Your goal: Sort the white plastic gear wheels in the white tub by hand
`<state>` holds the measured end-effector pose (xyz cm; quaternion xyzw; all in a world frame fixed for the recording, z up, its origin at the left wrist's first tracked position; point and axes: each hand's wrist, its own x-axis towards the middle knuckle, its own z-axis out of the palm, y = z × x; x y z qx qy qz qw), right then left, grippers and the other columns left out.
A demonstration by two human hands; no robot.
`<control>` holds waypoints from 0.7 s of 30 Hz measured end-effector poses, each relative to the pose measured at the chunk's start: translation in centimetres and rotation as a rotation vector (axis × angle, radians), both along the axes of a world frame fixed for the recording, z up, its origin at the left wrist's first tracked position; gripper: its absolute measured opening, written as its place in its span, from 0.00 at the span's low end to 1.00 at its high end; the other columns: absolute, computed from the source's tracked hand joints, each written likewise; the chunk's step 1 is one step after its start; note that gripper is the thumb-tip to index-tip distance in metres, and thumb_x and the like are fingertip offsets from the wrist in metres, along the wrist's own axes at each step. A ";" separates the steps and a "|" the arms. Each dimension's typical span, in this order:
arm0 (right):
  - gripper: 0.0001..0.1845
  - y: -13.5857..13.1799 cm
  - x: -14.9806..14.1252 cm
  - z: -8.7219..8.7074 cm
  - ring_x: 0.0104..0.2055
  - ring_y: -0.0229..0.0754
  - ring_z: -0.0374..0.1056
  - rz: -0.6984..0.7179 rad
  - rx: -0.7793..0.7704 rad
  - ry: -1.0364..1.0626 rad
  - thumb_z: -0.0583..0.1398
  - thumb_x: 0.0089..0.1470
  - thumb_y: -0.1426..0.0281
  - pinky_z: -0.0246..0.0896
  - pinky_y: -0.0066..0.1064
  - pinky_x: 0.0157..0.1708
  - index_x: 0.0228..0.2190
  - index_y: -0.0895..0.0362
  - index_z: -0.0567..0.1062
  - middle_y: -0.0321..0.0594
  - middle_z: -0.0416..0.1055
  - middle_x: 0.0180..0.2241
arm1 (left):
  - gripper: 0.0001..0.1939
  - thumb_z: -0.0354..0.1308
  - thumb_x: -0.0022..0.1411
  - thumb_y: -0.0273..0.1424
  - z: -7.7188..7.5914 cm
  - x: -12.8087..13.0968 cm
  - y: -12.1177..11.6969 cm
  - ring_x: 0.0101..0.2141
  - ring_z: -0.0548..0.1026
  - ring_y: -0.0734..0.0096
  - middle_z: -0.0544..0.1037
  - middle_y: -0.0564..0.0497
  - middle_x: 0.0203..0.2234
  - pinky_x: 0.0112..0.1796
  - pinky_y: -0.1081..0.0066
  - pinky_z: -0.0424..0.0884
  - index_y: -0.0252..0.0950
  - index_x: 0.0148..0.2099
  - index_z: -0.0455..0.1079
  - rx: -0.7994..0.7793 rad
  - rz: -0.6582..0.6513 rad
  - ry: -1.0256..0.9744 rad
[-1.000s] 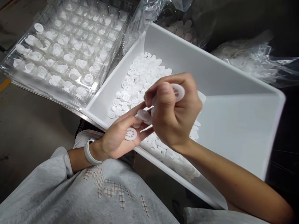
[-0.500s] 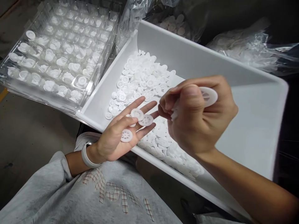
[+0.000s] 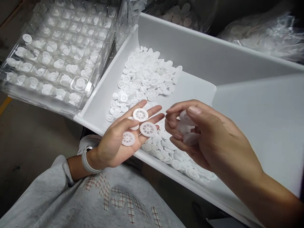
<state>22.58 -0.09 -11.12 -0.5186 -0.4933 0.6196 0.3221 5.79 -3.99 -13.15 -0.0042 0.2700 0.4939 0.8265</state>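
My left hand [image 3: 121,136] is palm up over the near left rim of the bin, fingers stretched out. Several white spoked plastic wheels [image 3: 148,129] lie on its palm and fingers, with the thumb resting against them. To its right, my right hand [image 3: 209,133] curls its fingers loosely around a few more white plastic discs [image 3: 187,126], partly hidden by the fingers. Below both hands, a heap of the same white wheels [image 3: 147,72] covers the left and near side of the grey bin [image 3: 249,110].
Left of the bin stands a stack of clear compartment trays [image 3: 85,84] filled with white parts. Behind the bin are clear plastic bags, one with round pieces [image 3: 180,17] and another [image 3: 268,34] at the right. The grey shirt [image 3: 95,202] is close to the bin's near rim.
My right hand has lowered and turned, its fist loosening so the discs inside show more. One wheel on my left fingers has tipped flatter toward the camera.
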 end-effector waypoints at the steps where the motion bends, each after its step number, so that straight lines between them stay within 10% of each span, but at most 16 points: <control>1: 0.14 -0.1 0.1 0.1 0.19 0.34 0.57 0.039 0.025 -0.020 0.62 0.59 0.53 0.52 0.25 0.12 0.33 0.51 0.74 0.34 0.63 0.24 | 0.32 0.56 0.65 0.24 0.0 0.0 0.0 0.61 0.72 0.63 0.76 0.45 0.59 0.64 0.66 0.62 0.37 0.70 0.60 -0.005 0.002 -0.002; 10: 0.15 0.1 2.2 1.4 0.26 0.37 0.67 0.385 0.756 -0.489 0.56 0.66 0.65 0.65 0.31 0.24 0.52 0.47 0.75 0.38 0.70 0.30 | 0.32 0.55 0.63 0.24 0.0 0.1 0.2 0.63 0.71 0.58 0.76 0.47 0.59 0.65 0.62 0.62 0.37 0.69 0.61 0.017 -0.002 -0.019; 21: 0.10 1.5 0.5 1.8 0.16 0.27 0.47 0.246 0.756 -0.493 0.63 0.62 0.60 0.50 0.26 0.14 0.34 0.51 0.72 0.28 0.71 0.25 | 0.30 0.53 0.63 0.24 -0.2 -0.2 0.1 0.67 0.65 0.56 0.73 0.45 0.62 0.69 0.57 0.56 0.34 0.67 0.64 0.087 -0.062 -0.025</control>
